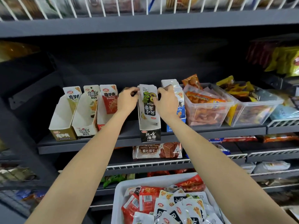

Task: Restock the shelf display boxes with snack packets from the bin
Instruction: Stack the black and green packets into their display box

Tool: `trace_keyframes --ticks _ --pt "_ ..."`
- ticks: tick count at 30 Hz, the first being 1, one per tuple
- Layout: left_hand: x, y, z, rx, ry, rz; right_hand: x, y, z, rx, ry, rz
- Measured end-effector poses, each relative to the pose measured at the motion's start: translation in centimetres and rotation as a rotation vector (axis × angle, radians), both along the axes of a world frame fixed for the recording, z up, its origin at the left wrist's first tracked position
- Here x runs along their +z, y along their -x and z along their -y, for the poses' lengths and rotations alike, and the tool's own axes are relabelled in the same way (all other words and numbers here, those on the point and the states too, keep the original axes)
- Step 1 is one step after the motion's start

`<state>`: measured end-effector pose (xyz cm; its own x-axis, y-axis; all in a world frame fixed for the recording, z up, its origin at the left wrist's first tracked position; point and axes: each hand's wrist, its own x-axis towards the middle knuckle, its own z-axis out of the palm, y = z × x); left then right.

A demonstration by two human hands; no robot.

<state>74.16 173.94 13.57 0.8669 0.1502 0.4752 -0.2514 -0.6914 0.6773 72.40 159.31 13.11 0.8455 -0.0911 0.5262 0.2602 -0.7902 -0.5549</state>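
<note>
clear tubs [208, 109] of orange packets seen right of the right hand | wafer biscuit pack [157, 150] lay on the shelf below the hands | yellow bags [284, 62] stacked far upper right

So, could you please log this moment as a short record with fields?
left hand: pinches the packets' left edge
right hand: grips the packets' right edge
packets: upside down, standing in the black box
black box: on the shelf, front past the edge
bin: below, holding red and white packets
other boxes: three at left, few packets each
</note>
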Motion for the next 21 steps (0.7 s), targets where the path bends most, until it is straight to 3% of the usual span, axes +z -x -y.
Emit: trace_keyframes --ticks 4,8,12,15,18,21 --pt "-0.5 0.5 0.5 -0.045 0.055 -0.124 -0.7 -0.5 0.1 -0.025 0.046 0.000" --pt "-1.2 2.0 1.0 -0.091 0.065 -0.154 -1.2 0.6 0.5 0.040 -0.075 0.110" --pt "-2.2 4.8 1.2 -0.024 -0.062 0.042 -2.0 3.4 1.4 0.175 -0.161 0.294" --pt "-3.1 8.0 1.5 0.006 -0.054 0.242 -3.2 6.6 2.5 0.262 -0.184 0.337" --pt "-4.2 11.5 1.7 0.011 -0.093 0.454 -5.1 10.2 4.0 0.311 -0.175 0.257" --pt "-6.0 14.4 1.5 -0.010 -0.130 0.538 -7.5 12.9 5.8 0.424 -0.166 0.019"
